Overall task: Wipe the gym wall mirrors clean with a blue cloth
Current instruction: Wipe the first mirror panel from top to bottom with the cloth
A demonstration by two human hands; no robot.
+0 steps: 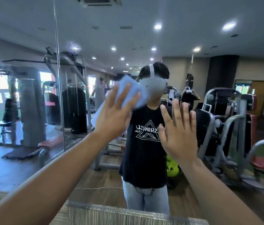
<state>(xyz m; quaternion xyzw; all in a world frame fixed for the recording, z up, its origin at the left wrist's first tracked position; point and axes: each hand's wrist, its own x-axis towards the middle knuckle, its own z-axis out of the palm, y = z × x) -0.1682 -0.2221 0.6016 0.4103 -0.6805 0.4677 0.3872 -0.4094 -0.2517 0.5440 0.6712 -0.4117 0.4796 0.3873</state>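
Contact at head height

Left hand (113,115) presses the blue cloth (134,86) flat against the mirror (225,46), fingers straight and spread over it. Right hand (179,132) is raised just beside, fingers straight and slightly apart, holding nothing. Spray droplets (73,47) speckle the glass upper left.

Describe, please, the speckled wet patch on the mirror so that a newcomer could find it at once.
Find the vertical seam between the two mirror panels, left of centre. High up just right of it, above the blue cloth that the left hand presses to the glass, sits the droplet patch. It alone is a speckled, whitish blot; the bright spots nearby are smooth, round reflected ceiling lights.
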